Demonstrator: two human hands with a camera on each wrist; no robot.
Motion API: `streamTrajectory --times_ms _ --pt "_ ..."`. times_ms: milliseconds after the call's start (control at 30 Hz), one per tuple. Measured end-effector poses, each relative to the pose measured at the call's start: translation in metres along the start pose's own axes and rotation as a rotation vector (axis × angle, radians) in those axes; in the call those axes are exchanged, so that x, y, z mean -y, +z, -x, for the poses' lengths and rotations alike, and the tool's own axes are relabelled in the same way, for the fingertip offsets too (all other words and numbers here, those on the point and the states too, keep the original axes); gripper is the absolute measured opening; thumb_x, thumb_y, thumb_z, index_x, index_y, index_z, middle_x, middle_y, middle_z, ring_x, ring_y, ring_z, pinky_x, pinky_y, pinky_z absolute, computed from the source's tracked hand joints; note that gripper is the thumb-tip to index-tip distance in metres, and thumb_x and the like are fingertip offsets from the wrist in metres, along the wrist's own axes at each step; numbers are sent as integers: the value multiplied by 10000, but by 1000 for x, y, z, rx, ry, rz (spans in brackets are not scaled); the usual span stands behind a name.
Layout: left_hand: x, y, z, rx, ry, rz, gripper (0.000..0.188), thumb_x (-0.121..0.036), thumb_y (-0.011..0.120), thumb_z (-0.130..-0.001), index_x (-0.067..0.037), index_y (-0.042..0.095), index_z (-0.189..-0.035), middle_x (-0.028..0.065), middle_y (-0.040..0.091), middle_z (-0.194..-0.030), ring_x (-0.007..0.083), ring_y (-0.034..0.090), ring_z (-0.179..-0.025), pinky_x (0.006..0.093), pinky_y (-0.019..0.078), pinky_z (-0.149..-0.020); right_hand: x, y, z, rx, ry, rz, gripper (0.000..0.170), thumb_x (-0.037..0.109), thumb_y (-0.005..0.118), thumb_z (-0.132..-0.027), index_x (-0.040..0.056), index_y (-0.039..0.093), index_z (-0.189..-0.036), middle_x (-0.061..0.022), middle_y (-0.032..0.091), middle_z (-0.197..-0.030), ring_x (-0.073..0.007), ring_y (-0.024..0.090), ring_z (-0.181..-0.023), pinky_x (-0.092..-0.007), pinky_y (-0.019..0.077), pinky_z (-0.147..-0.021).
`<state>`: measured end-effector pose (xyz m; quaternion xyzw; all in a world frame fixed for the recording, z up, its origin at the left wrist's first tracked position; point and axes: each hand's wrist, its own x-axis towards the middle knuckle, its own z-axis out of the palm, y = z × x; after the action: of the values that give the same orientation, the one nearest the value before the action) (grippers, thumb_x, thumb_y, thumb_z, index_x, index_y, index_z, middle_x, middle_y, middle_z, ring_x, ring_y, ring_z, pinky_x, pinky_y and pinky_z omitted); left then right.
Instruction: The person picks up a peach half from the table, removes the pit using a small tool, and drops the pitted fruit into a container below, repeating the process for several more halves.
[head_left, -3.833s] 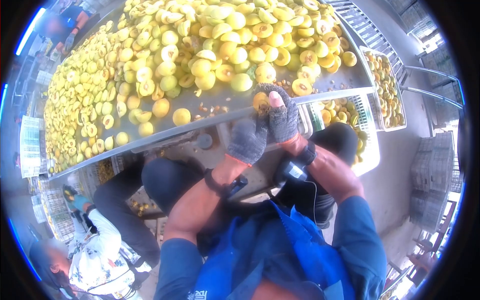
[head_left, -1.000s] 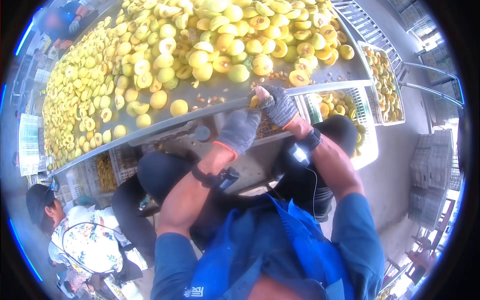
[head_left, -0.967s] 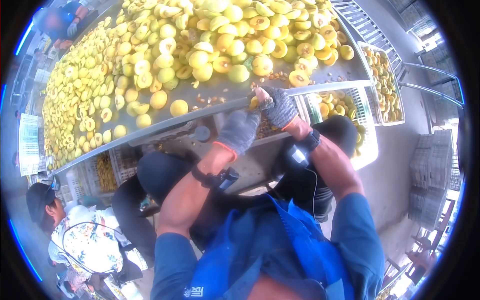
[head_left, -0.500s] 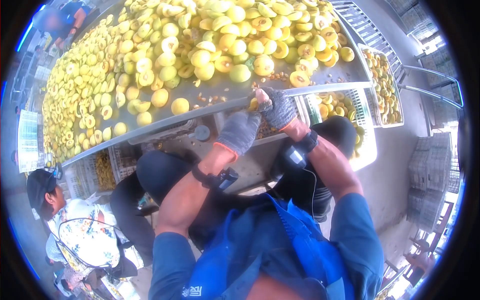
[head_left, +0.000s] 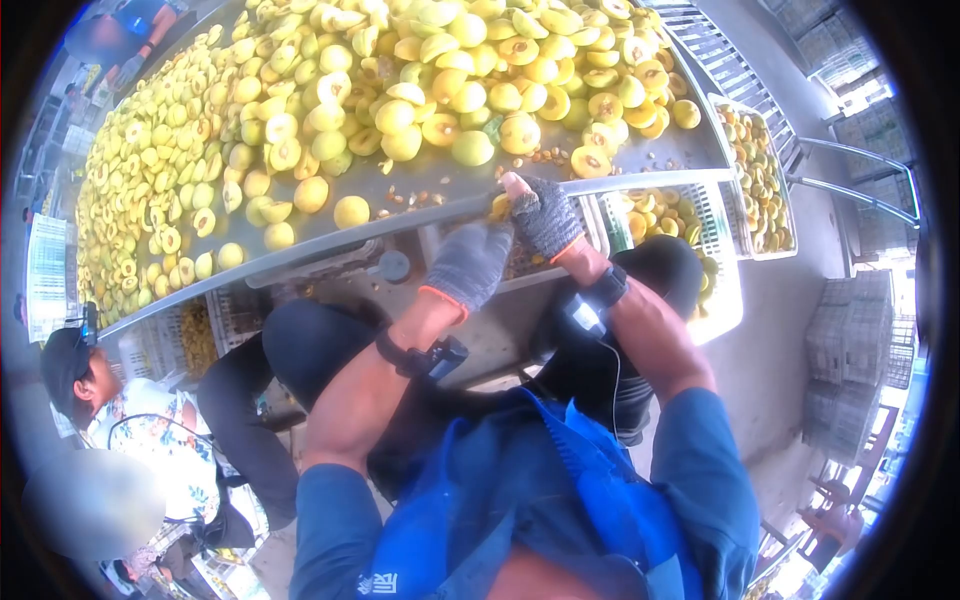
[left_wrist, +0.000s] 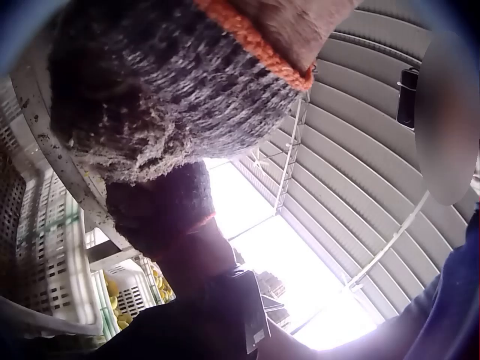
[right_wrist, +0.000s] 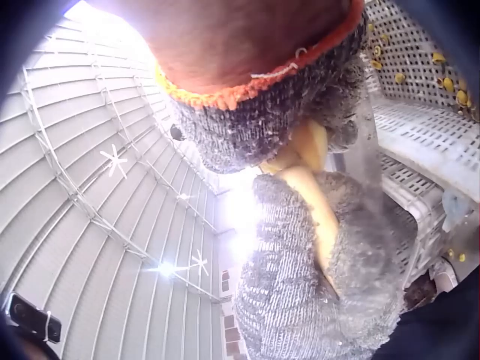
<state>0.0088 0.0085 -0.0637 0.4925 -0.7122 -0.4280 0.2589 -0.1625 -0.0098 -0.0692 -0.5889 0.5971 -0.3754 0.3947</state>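
Observation:
In the head view my left hand (head_left: 470,262) and right hand (head_left: 547,217), both in grey knit gloves, meet at the front rim of a metal table (head_left: 640,183). Between them they grip a piece of yellow stone fruit (head_left: 499,207), mostly covered by the fingers. The right wrist view shows the left fingers curled along both sides of the yellow flesh (right_wrist: 321,217), with the right fingers closed at its upper end. A bare thumb tip (head_left: 514,184) sticks out of the right glove. Gloves hide the fruit in the left wrist view.
Whole and halved yellow fruit (head_left: 400,140) heaps the table, with loose pits (head_left: 545,157) near its rim. A white crate (head_left: 735,290) of fruit stands below right, another crate (head_left: 792,248) beyond it. One person (head_left: 150,430) sits at left, another (head_left: 120,40) at far left.
Over the last seconds both hands have come slightly down and left, and the fruit shows less between the fingers. In the last second they barely move. The person at left has sat up.

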Motion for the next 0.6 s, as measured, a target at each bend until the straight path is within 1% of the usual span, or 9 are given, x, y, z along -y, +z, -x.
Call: streamTrajectory --times_ms 33,67,133,167,300,367,467,567,600 --pt "0 -2 -2 -25 10 8 377 -332 548 -984 21 678 -1017 265 685 -922 455 647 -888 514 497 -782 3 -1 1 16 86 -57 424 374 461 -1056 6 670 -1029 -182 684 -823 -275 692 -785 -427 506 -687" --pt "0 -4 -3 -49 16 17 370 -328 554 -982 18 679 -1022 266 684 -923 455 647 -891 511 498 -785 5 -4 4 35 8 -173 394 357 478 -1056 8 652 -1114 -161 690 -904 -240 685 -852 -408 518 -719" --pt "-2 -10 -8 -57 -43 77 286 -252 581 -990 20 665 -1005 167 662 -814 295 617 -749 429 485 -686 12 -18 8 77 -155 -398 399 322 513 -1055 12 616 -1284 -119 701 -1066 -170 670 -987 -370 543 -784" --pt "-1 -13 -9 -60 -76 106 244 -215 594 -995 21 658 -997 118 651 -759 215 601 -678 388 479 -637 16 -21 13 126 -127 -404 402 282 533 -1048 15 565 -1346 -112 680 -1133 -170 654 -1029 -361 537 -824" --pt "16 -6 -11 2 -113 289 231 -244 607 -999 -20 663 -998 28 624 -741 109 550 -617 309 446 -541 26 -27 23 235 -133 -216 521 91 590 -1000 38 431 -1493 -141 639 -1276 -206 624 -1129 -352 509 -944" --pt "7 -14 -7 29 -56 245 210 -245 608 -1000 -43 664 -1000 4 616 -737 94 543 -593 281 429 -508 23 -30 22 246 -179 -36 524 79 590 -991 48 436 -1491 -157 629 -1300 -235 622 -1146 -364 500 -963" --pt "-20 -30 -6 197 -462 640 198 -240 603 -1002 -52 665 -1021 -3 602 -739 93 552 -587 282 435 -501 12 -31 19 244 -291 28 536 61 595 -974 61 443 -1488 -185 628 -1278 -291 627 -1121 -384 495 -955" --pt "-20 -27 -9 239 -465 427 182 -197 597 -996 -46 667 -1067 57 642 -790 178 626 -672 341 484 -578 10 -28 20 209 -367 164 525 62 600 -970 59 460 -1475 -193 641 -1220 -312 629 -1082 -397 490 -937" --pt "-19 -26 -6 196 -280 199 182 -185 594 -992 -43 667 -1079 83 651 -812 210 636 -709 362 490 -608 10 -26 20 180 -393 184 526 63 606 -966 57 463 -1472 -198 640 -1208 -320 628 -1071 -401 491 -929"
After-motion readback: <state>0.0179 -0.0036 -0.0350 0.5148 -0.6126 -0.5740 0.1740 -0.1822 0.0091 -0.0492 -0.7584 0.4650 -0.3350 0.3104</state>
